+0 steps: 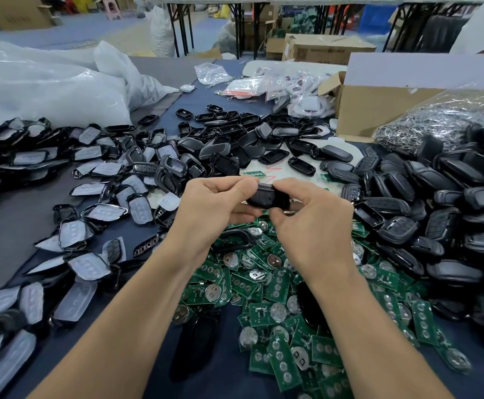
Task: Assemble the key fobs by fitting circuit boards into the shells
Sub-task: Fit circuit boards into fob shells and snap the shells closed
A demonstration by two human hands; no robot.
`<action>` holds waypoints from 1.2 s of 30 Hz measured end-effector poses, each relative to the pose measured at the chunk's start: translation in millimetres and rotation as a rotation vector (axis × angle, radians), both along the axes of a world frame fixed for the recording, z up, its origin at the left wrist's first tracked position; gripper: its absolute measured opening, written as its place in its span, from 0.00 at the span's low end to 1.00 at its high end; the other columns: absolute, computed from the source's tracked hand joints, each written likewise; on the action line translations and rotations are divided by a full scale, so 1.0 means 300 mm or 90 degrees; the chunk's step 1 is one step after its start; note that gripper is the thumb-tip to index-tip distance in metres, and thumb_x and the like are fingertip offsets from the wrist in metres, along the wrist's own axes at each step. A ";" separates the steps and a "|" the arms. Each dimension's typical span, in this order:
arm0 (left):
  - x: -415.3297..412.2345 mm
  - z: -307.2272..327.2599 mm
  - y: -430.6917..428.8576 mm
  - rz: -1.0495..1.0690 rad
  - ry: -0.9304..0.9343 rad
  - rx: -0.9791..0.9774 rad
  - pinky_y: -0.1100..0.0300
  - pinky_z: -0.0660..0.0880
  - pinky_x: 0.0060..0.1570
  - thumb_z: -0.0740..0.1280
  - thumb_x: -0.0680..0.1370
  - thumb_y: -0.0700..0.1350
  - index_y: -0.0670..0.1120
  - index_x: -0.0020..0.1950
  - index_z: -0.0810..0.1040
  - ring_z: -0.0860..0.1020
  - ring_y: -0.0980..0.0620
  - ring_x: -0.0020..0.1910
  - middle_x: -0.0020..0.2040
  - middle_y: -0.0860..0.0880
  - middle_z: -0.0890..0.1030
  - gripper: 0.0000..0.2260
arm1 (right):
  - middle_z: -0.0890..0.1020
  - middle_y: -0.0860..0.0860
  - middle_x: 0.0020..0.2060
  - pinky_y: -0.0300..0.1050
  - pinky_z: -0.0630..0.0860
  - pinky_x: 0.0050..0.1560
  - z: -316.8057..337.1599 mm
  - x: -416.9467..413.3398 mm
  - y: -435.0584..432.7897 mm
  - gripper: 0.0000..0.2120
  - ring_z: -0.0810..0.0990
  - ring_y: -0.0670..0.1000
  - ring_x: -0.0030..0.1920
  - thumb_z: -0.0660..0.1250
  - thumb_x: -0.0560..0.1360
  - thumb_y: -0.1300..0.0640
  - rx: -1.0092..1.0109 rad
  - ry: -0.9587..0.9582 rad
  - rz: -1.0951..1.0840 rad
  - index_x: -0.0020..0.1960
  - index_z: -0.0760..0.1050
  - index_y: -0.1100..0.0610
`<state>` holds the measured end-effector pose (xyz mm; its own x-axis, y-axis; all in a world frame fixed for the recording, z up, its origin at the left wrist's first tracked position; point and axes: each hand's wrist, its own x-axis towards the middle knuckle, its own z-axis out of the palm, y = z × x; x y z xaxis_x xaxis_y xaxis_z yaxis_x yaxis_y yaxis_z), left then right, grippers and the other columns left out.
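The left hand [215,203] and the right hand [312,217] meet above the surface [229,367]. Each grip is narrow, pinched on the one black key fob [266,197] held between them. The left grip takes the fob's left end with thumb and curled fingers. The right grip takes the other end, fingers over the top and thumb below. The fob is clear of the surface and lies roughly level across the two grips. Something small and metallic shows just under it by the right thumb; I cannot tell what it is.

Directly below the grips, and nearer the person, lies a loose heap of green circuit boards [278,286], many with round silver battery holders. Right of the grips is a deep pile of black shells [425,214], several with their button faces showing. Left of the grips, shell halves with grey rubber pads [91,266] lie scattered. Beyond the grips, open black shell halves [235,139] are spread out. Farther beyond, to the right, stands an open cardboard box [379,105], with a clear bag of metal rings [425,125] just beside it. Far to the left lie large white plastic bags [48,90].
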<state>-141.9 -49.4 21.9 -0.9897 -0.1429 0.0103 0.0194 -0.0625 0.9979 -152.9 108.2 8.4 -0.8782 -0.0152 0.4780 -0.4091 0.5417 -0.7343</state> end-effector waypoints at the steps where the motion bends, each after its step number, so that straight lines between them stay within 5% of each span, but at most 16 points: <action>1: -0.001 -0.003 0.005 0.020 0.001 -0.009 0.61 0.83 0.39 0.71 0.81 0.40 0.47 0.51 0.89 0.87 0.47 0.38 0.44 0.44 0.89 0.06 | 0.87 0.42 0.48 0.47 0.82 0.55 -0.002 0.001 -0.004 0.21 0.84 0.46 0.46 0.78 0.67 0.65 0.015 0.016 -0.004 0.56 0.85 0.48; 5: -0.005 -0.006 0.007 0.048 0.006 -0.023 0.61 0.83 0.38 0.72 0.80 0.36 0.49 0.47 0.89 0.88 0.45 0.37 0.42 0.44 0.89 0.09 | 0.87 0.42 0.48 0.48 0.82 0.56 -0.012 -0.006 -0.006 0.20 0.84 0.46 0.46 0.77 0.68 0.65 0.015 0.011 0.005 0.56 0.85 0.48; 10: -0.005 -0.006 0.002 0.034 0.025 -0.048 0.61 0.84 0.42 0.72 0.80 0.35 0.53 0.46 0.90 0.88 0.47 0.40 0.43 0.45 0.89 0.14 | 0.87 0.36 0.42 0.39 0.82 0.50 -0.006 -0.028 0.001 0.12 0.86 0.41 0.45 0.75 0.70 0.52 -0.184 -0.163 0.075 0.51 0.86 0.39; 15: -0.002 -0.011 0.006 0.030 0.036 -0.084 0.59 0.84 0.43 0.73 0.80 0.38 0.53 0.51 0.88 0.88 0.48 0.42 0.44 0.48 0.89 0.09 | 0.89 0.48 0.42 0.59 0.85 0.53 -0.008 -0.041 0.010 0.11 0.88 0.54 0.46 0.75 0.75 0.62 -0.304 -0.223 0.125 0.46 0.88 0.46; 19: -0.007 -0.011 0.003 0.045 0.002 -0.047 0.60 0.84 0.43 0.74 0.79 0.39 0.52 0.46 0.90 0.88 0.48 0.44 0.43 0.46 0.89 0.09 | 0.89 0.55 0.42 0.57 0.85 0.54 0.000 -0.037 0.016 0.09 0.88 0.59 0.47 0.76 0.74 0.68 -0.402 -0.273 0.142 0.46 0.88 0.55; 22: -0.011 -0.012 0.006 0.030 0.001 0.006 0.62 0.83 0.45 0.74 0.78 0.36 0.54 0.43 0.90 0.88 0.48 0.45 0.44 0.46 0.89 0.13 | 0.89 0.55 0.42 0.49 0.84 0.53 0.008 -0.037 0.020 0.10 0.87 0.55 0.44 0.77 0.71 0.70 -0.437 -0.284 0.146 0.46 0.87 0.56; 28: -0.018 -0.025 0.014 0.006 0.025 0.014 0.63 0.82 0.49 0.72 0.78 0.32 0.50 0.49 0.88 0.88 0.51 0.48 0.47 0.48 0.89 0.13 | 0.89 0.54 0.42 0.43 0.83 0.49 0.006 -0.035 0.015 0.14 0.88 0.55 0.46 0.76 0.67 0.75 -0.434 -0.273 0.125 0.44 0.87 0.57; 34: -0.014 -0.029 0.025 0.001 0.068 -0.067 0.57 0.81 0.59 0.71 0.78 0.29 0.47 0.56 0.87 0.87 0.51 0.54 0.50 0.49 0.89 0.15 | 0.88 0.45 0.42 0.29 0.77 0.44 -0.003 -0.037 0.010 0.15 0.86 0.43 0.44 0.76 0.64 0.71 -0.308 -0.259 0.100 0.36 0.82 0.51; 36: -0.012 -0.025 0.020 0.017 0.083 -0.056 0.57 0.81 0.59 0.72 0.77 0.30 0.48 0.57 0.87 0.87 0.52 0.54 0.51 0.50 0.89 0.16 | 0.88 0.49 0.41 0.36 0.79 0.44 -0.007 -0.035 0.010 0.14 0.86 0.48 0.41 0.78 0.64 0.69 -0.300 -0.261 0.106 0.37 0.80 0.51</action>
